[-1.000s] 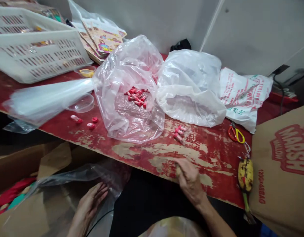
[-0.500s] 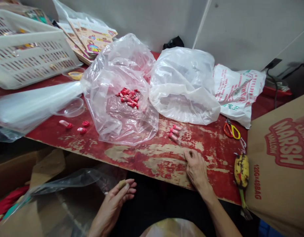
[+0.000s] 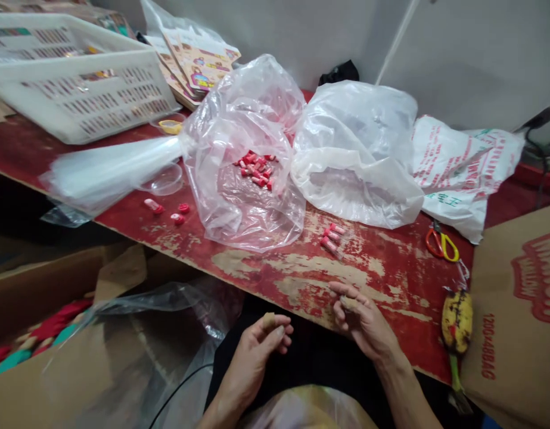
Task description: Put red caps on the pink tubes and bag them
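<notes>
Our right hand [image 3: 366,322] has lifted off the desk [image 3: 301,280] toward our left hand [image 3: 257,348] at 6 o'clock. Hands apart, each pinches a tan bit [image 3: 269,322], so both bits are held.

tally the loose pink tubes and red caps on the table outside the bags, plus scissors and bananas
pink tubes: 4
red caps: 2
scissors: 1
banana: 1
total: 8
</notes>
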Motion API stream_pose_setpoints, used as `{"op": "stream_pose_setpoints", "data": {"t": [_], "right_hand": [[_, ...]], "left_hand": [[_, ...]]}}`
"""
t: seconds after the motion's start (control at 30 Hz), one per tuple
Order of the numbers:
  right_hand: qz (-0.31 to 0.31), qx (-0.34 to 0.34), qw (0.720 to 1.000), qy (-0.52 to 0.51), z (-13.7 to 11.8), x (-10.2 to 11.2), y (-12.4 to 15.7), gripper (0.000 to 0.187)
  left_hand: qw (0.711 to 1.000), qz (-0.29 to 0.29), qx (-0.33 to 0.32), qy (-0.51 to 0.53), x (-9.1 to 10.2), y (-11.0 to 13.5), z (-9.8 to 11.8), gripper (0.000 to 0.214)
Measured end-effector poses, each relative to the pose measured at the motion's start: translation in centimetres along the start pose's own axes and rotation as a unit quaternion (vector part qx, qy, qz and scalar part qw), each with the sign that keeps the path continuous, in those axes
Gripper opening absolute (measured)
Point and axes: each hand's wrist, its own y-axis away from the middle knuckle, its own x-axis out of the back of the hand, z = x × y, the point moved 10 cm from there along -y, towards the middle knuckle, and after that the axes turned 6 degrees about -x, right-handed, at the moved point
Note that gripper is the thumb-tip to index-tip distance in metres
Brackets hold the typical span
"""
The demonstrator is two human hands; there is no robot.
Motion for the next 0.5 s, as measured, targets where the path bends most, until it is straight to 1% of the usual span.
{"op": "stream_pose_setpoints", "data": {"t": [0.07,0.13,0.23,0.3,0.37,0.43,0.5], "right_hand": [[-0.056,-0.054,0.994,-0.083,1.1,-2.7,0.6,0.038],[-0.093,-0.08,0.986,-0.116,1.8,-4.7,1.0,0.036],[-0.15,-0.121,0.973,-0.126,2.9,-7.4,1.5,0.033],[-0.176,-0.138,0.967,-0.123,3.5,-8.6,1.6,0.033],[-0.185,-0.144,0.965,-0.114,3.9,-9.4,1.6,0.034],[-0.187,-0.143,0.967,-0.1,4.0,-10.0,1.5,0.036],[-0.196,-0.146,0.966,-0.082,4.2,-10.5,1.4,0.038]], "left_hand": [[0.997,0.034,-0.065,-0.039,0.4,-0.1,1.7,0.024],[0.985,0.059,-0.136,-0.087,0.6,0.1,3.5,0.017],[0.948,0.079,-0.254,-0.175,0.5,1.0,6.4,0.011],[0.914,0.084,-0.322,-0.234,0.1,1.9,7.9,0.011],[0.882,0.087,-0.372,-0.277,-0.2,2.7,8.8,0.011],[0.857,0.097,-0.405,-0.303,-0.2,3.2,9.4,0.01],[0.842,0.11,-0.424,-0.314,-0.1,3.5,9.6,0.009]]}}
